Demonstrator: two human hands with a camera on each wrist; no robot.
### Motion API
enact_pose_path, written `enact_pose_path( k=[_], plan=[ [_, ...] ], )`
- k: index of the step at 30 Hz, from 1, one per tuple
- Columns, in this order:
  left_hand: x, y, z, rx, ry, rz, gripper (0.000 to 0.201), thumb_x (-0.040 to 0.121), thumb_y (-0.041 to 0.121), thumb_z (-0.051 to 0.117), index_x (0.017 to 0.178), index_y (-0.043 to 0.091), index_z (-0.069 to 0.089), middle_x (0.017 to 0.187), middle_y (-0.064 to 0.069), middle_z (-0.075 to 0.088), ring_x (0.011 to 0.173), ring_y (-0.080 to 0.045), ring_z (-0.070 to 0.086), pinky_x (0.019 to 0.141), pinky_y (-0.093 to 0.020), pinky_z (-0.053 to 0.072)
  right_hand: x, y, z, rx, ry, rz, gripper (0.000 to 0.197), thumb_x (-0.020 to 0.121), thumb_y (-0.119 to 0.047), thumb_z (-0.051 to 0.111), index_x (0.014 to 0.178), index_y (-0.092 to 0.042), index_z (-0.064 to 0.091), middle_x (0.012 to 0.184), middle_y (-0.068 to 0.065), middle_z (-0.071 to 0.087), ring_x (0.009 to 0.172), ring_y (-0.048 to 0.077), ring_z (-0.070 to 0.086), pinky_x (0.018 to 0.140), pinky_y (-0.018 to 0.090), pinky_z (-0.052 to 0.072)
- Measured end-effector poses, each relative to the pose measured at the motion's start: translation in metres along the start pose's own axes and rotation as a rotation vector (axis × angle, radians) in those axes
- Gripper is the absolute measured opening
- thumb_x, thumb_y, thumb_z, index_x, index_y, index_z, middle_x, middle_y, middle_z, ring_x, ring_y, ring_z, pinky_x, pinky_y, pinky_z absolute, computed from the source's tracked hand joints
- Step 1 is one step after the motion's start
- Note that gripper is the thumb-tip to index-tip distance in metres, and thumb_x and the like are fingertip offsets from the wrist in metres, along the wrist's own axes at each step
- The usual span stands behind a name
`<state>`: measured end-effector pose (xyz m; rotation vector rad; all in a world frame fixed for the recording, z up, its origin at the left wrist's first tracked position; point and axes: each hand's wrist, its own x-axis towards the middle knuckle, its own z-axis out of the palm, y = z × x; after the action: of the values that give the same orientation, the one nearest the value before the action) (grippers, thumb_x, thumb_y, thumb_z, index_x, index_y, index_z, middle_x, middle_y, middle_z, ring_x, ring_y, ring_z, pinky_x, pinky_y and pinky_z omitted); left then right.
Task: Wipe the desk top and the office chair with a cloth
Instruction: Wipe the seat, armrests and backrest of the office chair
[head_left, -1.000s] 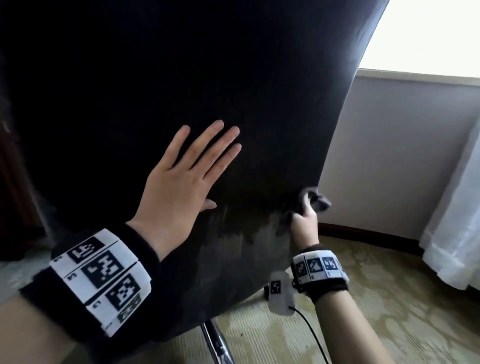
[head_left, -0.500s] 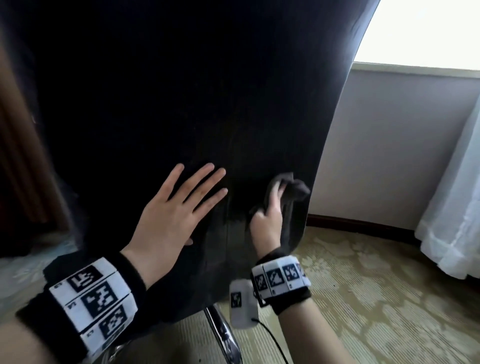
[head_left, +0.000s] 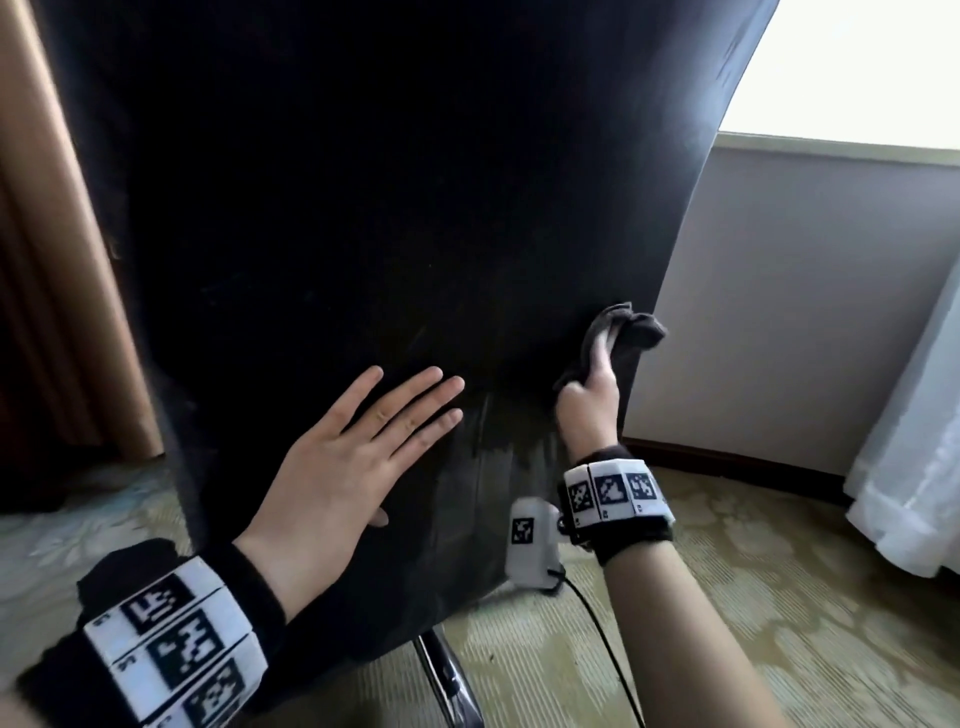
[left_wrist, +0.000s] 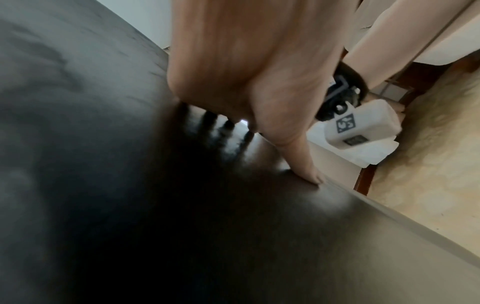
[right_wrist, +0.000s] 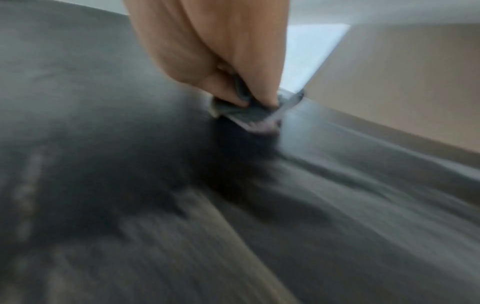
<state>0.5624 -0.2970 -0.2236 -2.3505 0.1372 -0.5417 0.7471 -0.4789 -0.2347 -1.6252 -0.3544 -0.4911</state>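
The cloth, dark grey and bunched, lies against the black back panel of the office chair near its right edge. The right hand grips the cloth with curled fingers. The left hand lies flat on the panel, fingers straight and slightly spread, holding nothing. Beneath the chair: a chrome leg on patterned carpet. Beyond: a pale wall, a bright window and a white curtain.

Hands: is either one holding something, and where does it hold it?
The right hand grips the grey cloth, bunched in its fingers, against the chair back. The left hand holds nothing; it rests flat on the chair back.
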Motion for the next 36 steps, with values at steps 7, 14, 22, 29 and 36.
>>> enact_pose_path(
  k=[7, 14, 22, 29, 36],
  plan=[
    [-0.001, 0.007, -0.001, 0.102, 0.010, -0.058, 0.129, 0.051, 0.053, 0.082, 0.149, 0.015, 0.007, 0.159, -0.006, -0.004, 0.145, -0.022, -0.007, 0.116, -0.044, -0.015, -0.101, 0.129, -0.006, -0.089, -0.173, 0.547, 0.087, 0.074, 0.006, 0.040, 0.145, -0.037, 0.017, 0.135, 0.023, 0.047, 0.110, 0.039, 0.054, 0.091, 0.035, 0.044],
    [-0.003, 0.006, -0.006, 0.155, -0.045, -0.059, 0.126, 0.058, 0.063, 0.072, 0.149, 0.015, -0.001, 0.158, -0.008, -0.010, 0.144, -0.024, -0.013, 0.114, -0.045, -0.019, 0.001, 0.045, -0.012, -0.026, -0.044, 0.212, 0.088, 0.073, 0.019, 0.034, 0.150, -0.020, 0.015, 0.154, -0.003, 0.023, 0.134, 0.010, 0.031, 0.099, 0.003, 0.028],
    [-0.006, 0.006, -0.004, 0.189, -0.045, -0.056, 0.126, 0.064, 0.065, 0.068, 0.148, 0.014, -0.010, 0.156, -0.009, -0.020, 0.142, -0.026, -0.021, 0.111, -0.048, -0.023, -0.060, 0.116, -0.009, -0.174, -0.121, 0.570, 0.070, 0.084, 0.010, 0.038, 0.148, -0.011, 0.021, 0.143, 0.019, 0.038, 0.124, 0.033, 0.043, 0.097, 0.027, 0.034],
    [-0.005, 0.004, -0.006, 0.172, -0.047, -0.040, 0.124, 0.066, 0.066, 0.064, 0.148, 0.014, -0.013, 0.155, -0.009, -0.023, 0.141, -0.027, -0.023, 0.111, -0.049, -0.022, -0.039, 0.040, 0.001, -0.006, -0.008, 0.175, 0.090, 0.070, 0.018, 0.035, 0.150, -0.019, 0.017, 0.153, -0.009, 0.016, 0.137, 0.003, 0.017, 0.111, 0.009, 0.016],
    [-0.008, 0.014, -0.008, 0.090, -0.063, -0.075, 0.115, 0.083, 0.060, 0.052, 0.138, 0.013, -0.038, 0.141, -0.011, -0.048, 0.125, -0.030, -0.049, 0.097, -0.052, -0.037, -0.141, 0.055, 0.029, -0.083, -0.148, 0.416, 0.087, 0.076, 0.020, 0.036, 0.150, -0.011, 0.002, 0.158, 0.004, -0.004, 0.145, 0.014, 0.001, 0.118, 0.028, 0.002]
  ],
)
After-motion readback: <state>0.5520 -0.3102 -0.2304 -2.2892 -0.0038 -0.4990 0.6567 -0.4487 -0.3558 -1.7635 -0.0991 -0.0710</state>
